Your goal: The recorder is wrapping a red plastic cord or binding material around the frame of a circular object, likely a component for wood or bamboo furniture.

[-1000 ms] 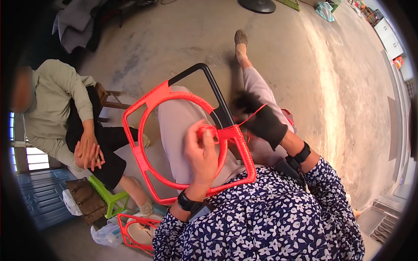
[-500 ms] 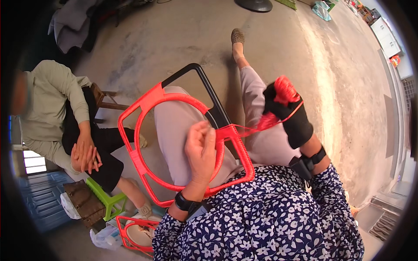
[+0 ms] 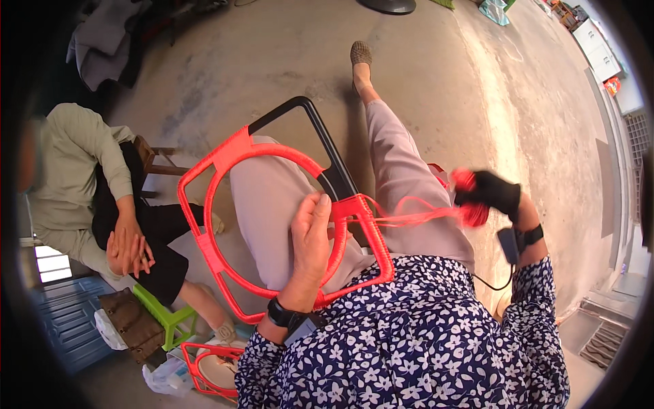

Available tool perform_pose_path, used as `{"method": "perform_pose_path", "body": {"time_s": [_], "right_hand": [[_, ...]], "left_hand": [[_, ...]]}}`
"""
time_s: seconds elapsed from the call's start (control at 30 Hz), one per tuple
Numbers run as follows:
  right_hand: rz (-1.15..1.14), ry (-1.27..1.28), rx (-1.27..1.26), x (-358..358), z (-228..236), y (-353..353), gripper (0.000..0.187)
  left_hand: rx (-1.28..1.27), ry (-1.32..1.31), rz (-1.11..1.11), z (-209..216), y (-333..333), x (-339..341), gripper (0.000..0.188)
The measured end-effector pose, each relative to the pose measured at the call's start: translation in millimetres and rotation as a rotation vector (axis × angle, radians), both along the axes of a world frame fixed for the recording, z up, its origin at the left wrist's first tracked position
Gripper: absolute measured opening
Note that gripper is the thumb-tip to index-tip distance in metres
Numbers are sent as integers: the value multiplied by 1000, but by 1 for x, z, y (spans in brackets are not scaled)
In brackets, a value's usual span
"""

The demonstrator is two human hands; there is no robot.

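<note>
Frame (image 3: 228, 153): leaned across my left thigh (image 3: 262, 218), which probably propped it within reach.
Left hand (image 3: 311, 235): grasped the frame beside the inner ring (image 3: 272, 150), seemingly to steady it against any pull.
Right hand (image 3: 494, 193): blurred, clutched the red cord bundle (image 3: 475, 216) well out to the right, likely so the strands (image 3: 426, 217) stayed clear of my lap; one sagged, others ran straighter.
Black glove (image 3: 503, 196): covered that hand, perhaps against chafing.

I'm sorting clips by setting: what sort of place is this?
Probably a home room or small workshop: there's a bare concrete floor, a low green plastic stool, and a black frame partly wrapped in red.
</note>
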State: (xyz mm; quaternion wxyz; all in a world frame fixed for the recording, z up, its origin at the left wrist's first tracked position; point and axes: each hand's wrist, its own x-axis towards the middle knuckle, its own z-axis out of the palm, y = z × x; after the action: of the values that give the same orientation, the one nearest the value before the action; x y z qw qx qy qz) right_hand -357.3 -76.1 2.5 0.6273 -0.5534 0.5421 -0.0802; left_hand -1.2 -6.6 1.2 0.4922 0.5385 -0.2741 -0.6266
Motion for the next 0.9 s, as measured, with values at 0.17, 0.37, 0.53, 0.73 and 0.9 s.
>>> {"method": "perform_pose_path", "body": {"time_s": [0.17, 0.37, 0.53, 0.73, 0.9], "right_hand": [[-954, 42, -473, -145, -87, -10, 23], [-524, -315, -152, 4, -16, -1, 45], [-9, -486, 229, 125, -3, 13, 22], [-79, -678, 182, 122, -23, 15, 22], [-713, -1257, 486, 136, -16, 10, 18]], "left_hand": [[-47, -15, 21, -10, -2, 2, 29], [74, 20, -47, -7, -2, 6, 30], [41, 229, 12, -7, -1, 3, 27], [-18, 305, 115, -7, 0, 0, 21], [22, 215, 46, 1, 1, -2, 18]]}}
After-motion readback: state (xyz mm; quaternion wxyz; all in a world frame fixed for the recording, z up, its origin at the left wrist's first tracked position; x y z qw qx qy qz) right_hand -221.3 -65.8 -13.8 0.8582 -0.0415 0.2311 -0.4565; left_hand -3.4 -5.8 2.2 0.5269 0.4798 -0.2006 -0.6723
